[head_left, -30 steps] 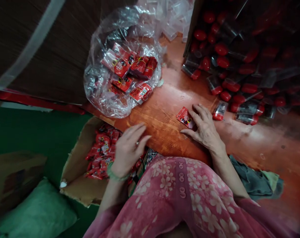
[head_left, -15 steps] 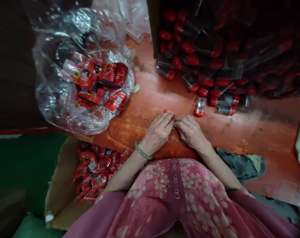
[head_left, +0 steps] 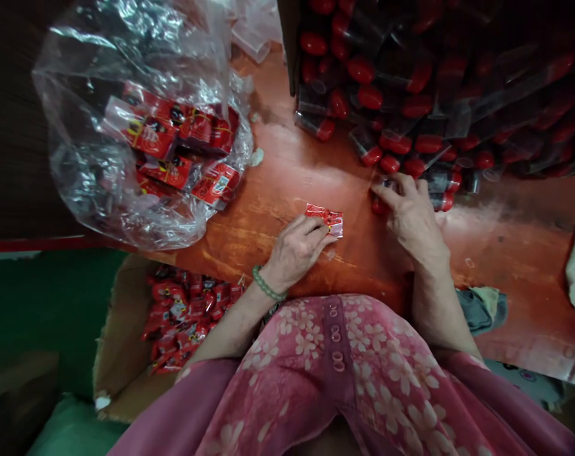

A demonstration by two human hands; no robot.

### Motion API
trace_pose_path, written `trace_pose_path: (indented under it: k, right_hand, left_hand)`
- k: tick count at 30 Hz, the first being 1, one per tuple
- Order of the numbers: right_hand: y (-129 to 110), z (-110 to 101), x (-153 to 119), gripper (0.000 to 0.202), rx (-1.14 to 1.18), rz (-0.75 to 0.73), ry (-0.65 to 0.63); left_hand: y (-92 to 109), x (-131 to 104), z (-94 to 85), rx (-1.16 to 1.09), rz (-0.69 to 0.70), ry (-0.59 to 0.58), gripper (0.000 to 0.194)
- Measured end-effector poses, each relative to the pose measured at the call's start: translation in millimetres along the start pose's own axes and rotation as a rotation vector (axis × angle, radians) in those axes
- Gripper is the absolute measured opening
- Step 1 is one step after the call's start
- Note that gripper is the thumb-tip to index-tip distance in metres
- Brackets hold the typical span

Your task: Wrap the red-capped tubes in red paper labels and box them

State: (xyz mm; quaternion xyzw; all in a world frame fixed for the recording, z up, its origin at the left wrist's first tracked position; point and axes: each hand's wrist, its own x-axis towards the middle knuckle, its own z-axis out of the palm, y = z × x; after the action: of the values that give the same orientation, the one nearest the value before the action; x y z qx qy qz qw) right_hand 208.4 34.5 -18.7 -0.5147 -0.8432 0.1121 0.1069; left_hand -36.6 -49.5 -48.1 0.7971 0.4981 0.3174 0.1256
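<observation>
My left hand (head_left: 299, 244), with a green bead bracelet on its wrist, holds a small red printed plastic packet (head_left: 318, 211) between thumb and fingers, just above the table. One end of the packet is clear, and part of it is hidden under my fingers. Over to the right, my right hand (head_left: 413, 212) has its thumb and fingers closed around a small clear container with a red cap (head_left: 379, 204). My fingers cover most of that container. It lies at the near edge of a heap of similar red-capped containers (head_left: 396, 141).
An open clear plastic bag (head_left: 78, 183) of red packets (head_left: 154, 136) lies at the left. Below it stands a cardboard box (head_left: 114, 342) full of filled red packets (head_left: 187, 323). A dark cloth (head_left: 475, 310) is on the orange table (head_left: 287, 171) at the right.
My right hand has left the left hand and moved right and away from me, onto a red-capped container. The packet in my left hand now shows more. The camera view has shifted slightly.
</observation>
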Motion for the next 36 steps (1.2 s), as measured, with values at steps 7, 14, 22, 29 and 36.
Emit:
trace_pose_path:
  k: [7,14,22,29,36]
  right_hand:
    - [2,-6,-4,0.045,0.017,-0.073,-0.103]
    - [-10,-5,-13,0.028,-0.06,-0.074,-0.094]
    - [-24,-27,-18,0.025,0.548,-0.164,0.011]
    - [-37,-29,-18,0.028,0.539,-0.27,-0.16]
    - [-34,-47,-21,0.024,0.576,-0.26,-0.195]
  left_hand:
    - [0,2,-1.6,-0.133,-0.137,0.01,0.023]
    - [2,4,1.0,-0.358,-0.358,0.199,0.016]
    - [8,4,-11.5,-0.257,-0.19,0.239,0.016]
    - [17,5,-21.9,-0.222,-0.068,0.196,0.015]
    - [22,2,-24.0,-0.105,-0.02,0.167,0.01]
